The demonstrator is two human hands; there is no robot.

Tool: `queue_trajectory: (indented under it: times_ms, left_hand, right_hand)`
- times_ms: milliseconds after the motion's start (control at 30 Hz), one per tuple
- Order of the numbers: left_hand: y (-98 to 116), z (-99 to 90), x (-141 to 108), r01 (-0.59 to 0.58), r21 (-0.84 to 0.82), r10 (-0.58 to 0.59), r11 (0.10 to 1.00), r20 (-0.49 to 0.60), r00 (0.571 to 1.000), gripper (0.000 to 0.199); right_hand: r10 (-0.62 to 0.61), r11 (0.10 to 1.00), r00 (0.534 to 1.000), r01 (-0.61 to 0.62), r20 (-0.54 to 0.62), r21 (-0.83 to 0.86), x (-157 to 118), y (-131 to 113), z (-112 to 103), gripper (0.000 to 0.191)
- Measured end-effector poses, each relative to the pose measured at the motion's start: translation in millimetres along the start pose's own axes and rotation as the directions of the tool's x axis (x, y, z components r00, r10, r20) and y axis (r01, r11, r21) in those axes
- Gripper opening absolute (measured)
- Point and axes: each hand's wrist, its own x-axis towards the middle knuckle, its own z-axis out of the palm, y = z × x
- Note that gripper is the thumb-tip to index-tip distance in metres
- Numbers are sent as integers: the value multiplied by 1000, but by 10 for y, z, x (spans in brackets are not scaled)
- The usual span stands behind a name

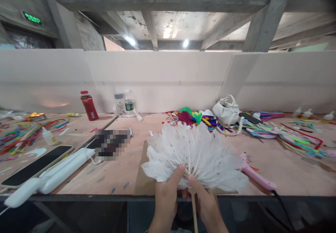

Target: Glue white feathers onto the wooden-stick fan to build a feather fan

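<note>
A white feather fan (194,149) with small dark specks spreads out in front of me, on a thin pale wooden handle (194,210) that points down toward me. My left hand (168,194) grips the fan's base from the left, its thumb pressed on the feather quills. From the right, my right hand (206,199) holds the same base, with its thumb beside the top of the handle. Most of the fingers are hidden behind the fan. Under the feathers lies a brown cardboard sheet (141,177) at the table's front edge.
A pink glue gun (258,177) with a black cord lies right of the fan. Colored feathers (187,117), a white bag (227,110) and pipe cleaners (278,131) lie behind. On the left are a phone (36,166), a white device (67,170) and a red bottle (89,106).
</note>
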Motion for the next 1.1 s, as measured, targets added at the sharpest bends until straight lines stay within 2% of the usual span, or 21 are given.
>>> queue_trajectory:
  times_ms: [67, 200, 300, 433, 533, 667, 867, 1100]
  left_hand:
    - [6, 2, 20, 11, 25, -11, 1000, 30, 999, 45]
    - [-10, -17, 61, -12, 40, 10, 999, 60, 998, 48]
    - [-22, -36, 80, -40, 39, 37, 998, 75, 997, 53]
    - [-39, -54, 91, -122, 38, 120, 992, 56, 991, 72]
    - [-62, -72, 101, -181, 52, 180, 982, 22, 983, 76]
    - [-99, -106, 120, -153, 65, 152, 986, 22, 988, 76]
    - [-108, -99, 121, -151, 21, 151, 988, 9, 989, 78]
    - [-55, -61, 85, -95, -27, 96, 995, 42, 994, 84]
  right_hand:
    - [-19, 1000, 1000, 19, 16, -3, 3, -12, 12, 56]
    - [73, 989, 996, -78, -48, -123, -3, -78, 0, 61]
    - [72, 984, 997, -78, -40, -160, -5, -104, -18, 62]
    - [52, 983, 998, -59, -41, -172, -4, -87, -25, 57]
    - [57, 977, 996, -70, -70, -201, -10, -88, -23, 55]
    - [83, 959, 991, -108, -103, -263, -18, -125, -20, 58]
    - [70, 958, 996, -82, -53, -276, -16, -132, -18, 56]
    - [-32, 968, 996, 9, -85, -249, 1, -38, -21, 52]
